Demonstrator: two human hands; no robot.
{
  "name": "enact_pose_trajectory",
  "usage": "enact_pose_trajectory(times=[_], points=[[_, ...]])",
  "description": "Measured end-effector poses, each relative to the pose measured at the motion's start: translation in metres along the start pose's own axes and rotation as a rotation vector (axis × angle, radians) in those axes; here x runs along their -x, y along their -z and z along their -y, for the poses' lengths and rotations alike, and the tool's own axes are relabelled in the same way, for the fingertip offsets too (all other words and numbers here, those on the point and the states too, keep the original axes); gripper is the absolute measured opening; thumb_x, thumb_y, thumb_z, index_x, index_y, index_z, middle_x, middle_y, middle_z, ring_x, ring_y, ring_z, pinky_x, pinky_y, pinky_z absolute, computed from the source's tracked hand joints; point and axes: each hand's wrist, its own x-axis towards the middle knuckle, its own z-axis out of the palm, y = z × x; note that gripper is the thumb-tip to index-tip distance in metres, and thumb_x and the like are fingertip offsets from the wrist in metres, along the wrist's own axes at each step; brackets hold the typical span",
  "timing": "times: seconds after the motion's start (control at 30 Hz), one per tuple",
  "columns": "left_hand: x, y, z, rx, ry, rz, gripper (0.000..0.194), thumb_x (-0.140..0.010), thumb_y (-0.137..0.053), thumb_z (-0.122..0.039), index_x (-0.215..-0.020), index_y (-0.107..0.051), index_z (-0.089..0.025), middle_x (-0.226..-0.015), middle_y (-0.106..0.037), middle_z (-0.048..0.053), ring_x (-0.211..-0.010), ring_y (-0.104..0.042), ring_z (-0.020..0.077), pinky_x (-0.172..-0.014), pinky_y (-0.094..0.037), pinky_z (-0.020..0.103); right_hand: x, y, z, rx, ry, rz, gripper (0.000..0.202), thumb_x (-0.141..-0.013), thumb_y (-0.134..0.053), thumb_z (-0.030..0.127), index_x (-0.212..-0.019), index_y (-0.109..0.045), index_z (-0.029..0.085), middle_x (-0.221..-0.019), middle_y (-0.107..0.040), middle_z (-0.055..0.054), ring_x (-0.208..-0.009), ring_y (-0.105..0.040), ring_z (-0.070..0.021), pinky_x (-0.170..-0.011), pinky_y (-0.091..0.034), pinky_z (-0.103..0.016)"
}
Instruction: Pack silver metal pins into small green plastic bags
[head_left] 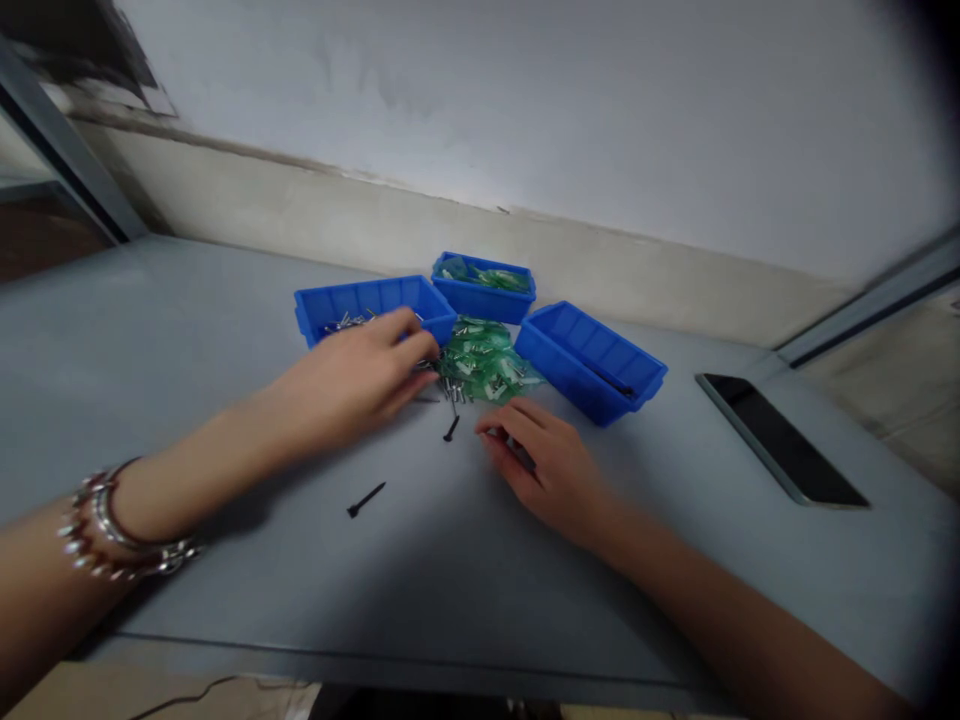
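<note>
My left hand (375, 365) reaches over the front of a blue bin (367, 296) of silvery screws. Its bent fingers are apart at the edge of a pile, slightly blurred, with nothing visible in them. The pile has green plastic bags (484, 360) and loose silvery screws (454, 390). My right hand (544, 465) is closed just in front of the bags, thumb and forefinger almost together; anything between them is hidden. A dark screw (451, 429) lies between my hands. Nearer the table's front lies another dark screw (367, 499).
At the back, a second blue bin (484, 297) holds more green bags. A third blue bin (585, 370) on the right contains something dark. A phone (780, 440) lies far right on the grey table (450, 610). Behind the table stands a wall (525, 120).
</note>
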Motion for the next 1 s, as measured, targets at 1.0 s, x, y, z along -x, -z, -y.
enact_pose_trajectory(times=[1.0], points=[[0.006, -0.023, -0.001, 0.143, -0.104, 0.154, 0.031, -0.092, -0.033, -0.017, -0.107, -0.06, -0.017, -0.101, -0.062, 0.01, -0.081, -0.063, 0.0201, -0.069, -0.049, 0.032, -0.013, 0.006, 0.009, 0.477, -0.233, 0.141, 0.026, -0.09, -0.046, 0.011, -0.096, -0.07, 0.018, -0.091, -0.061, -0.01, -0.087, -0.056, -0.0242, -0.079, -0.048, -0.039]])
